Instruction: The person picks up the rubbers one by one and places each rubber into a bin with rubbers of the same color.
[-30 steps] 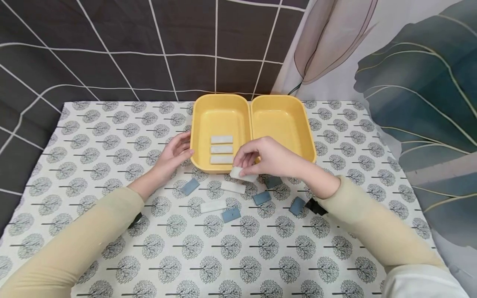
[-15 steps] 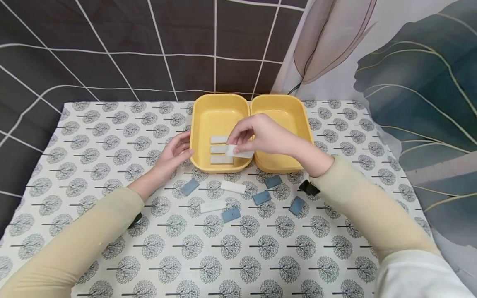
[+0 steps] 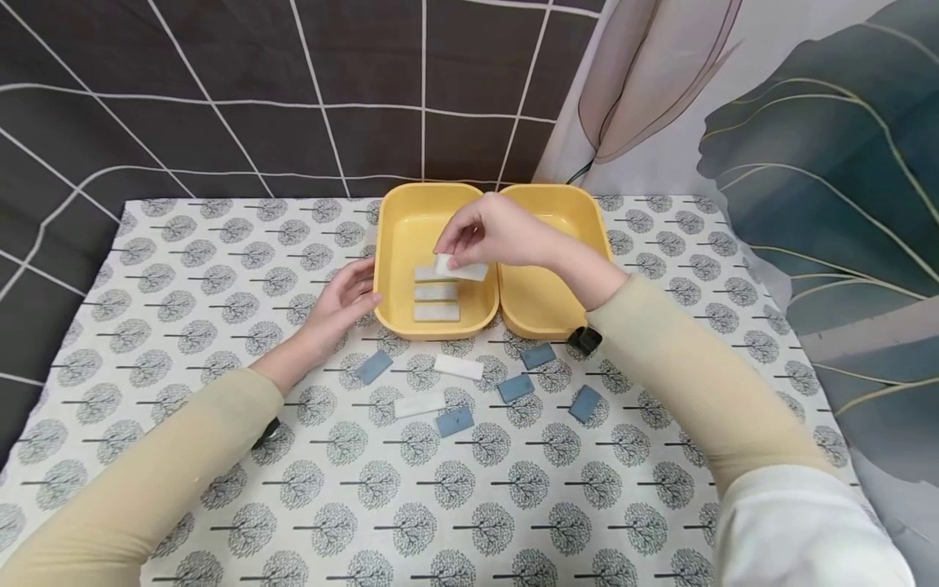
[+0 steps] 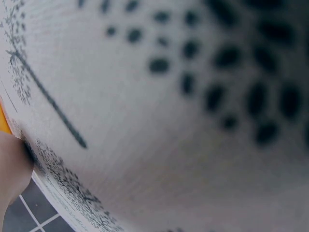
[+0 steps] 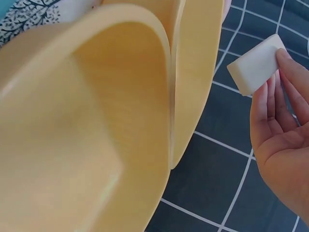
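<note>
My right hand (image 3: 506, 232) pinches a white rectangular block (image 3: 468, 269) between thumb and fingers, above the left yellow box (image 3: 487, 314). In the right wrist view the same white block (image 5: 258, 63) is tilted at the fingertips of the right hand (image 5: 285, 130). Below it, several white blocks (image 3: 436, 312) lie in a column on the box floor; the farthest is partly covered by the held one. My left hand (image 3: 337, 308) rests against that box's left outer wall, its fingers loosely bent. In the left wrist view only a bit of the left hand (image 4: 14, 162) shows.
The right yellow box (image 3: 550, 318) stands beside the left one, partly behind my right forearm. In front of the boxes lie white blocks (image 3: 420, 405) and several blue blocks (image 3: 455, 421) on the tree-patterned cloth (image 3: 411, 530). A dark gridded curtain (image 3: 257, 139) hangs behind.
My right hand has carried the white block from the box's front edge up and away, over the left yellow box. My left hand has stayed at the box's side.
</note>
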### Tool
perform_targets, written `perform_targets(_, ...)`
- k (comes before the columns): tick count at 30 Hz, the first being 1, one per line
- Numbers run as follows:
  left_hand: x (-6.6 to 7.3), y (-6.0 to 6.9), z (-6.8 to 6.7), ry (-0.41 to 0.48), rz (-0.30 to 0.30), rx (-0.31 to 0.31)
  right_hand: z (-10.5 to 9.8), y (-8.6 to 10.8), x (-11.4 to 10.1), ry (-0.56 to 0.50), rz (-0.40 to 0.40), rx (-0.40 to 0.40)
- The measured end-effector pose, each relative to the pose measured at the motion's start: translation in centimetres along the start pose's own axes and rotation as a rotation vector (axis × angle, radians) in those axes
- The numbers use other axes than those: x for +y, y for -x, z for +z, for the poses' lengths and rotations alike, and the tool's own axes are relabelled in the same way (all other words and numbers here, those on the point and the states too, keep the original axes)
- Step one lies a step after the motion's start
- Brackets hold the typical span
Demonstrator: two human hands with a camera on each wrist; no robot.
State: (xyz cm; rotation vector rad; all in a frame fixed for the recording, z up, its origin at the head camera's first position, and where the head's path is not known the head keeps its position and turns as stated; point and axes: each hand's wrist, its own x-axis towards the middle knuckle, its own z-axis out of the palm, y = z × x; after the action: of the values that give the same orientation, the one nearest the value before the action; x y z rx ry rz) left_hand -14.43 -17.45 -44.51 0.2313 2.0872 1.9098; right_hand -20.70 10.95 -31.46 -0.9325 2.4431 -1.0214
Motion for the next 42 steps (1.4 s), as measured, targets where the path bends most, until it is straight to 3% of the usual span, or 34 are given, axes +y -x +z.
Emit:
perform_targets(27, 0.4, 0.1, 0.1, 0.002, -0.012, 0.0, -0.1, -4.6, 3.7, 0.103, 0.016, -0.061)
perform_targets(42, 0.2, 0.0, 0.1, -0.006, -0.005, 0.006, 1.4, -6.9, 6.2, 0.078, 0.01, -0.082)
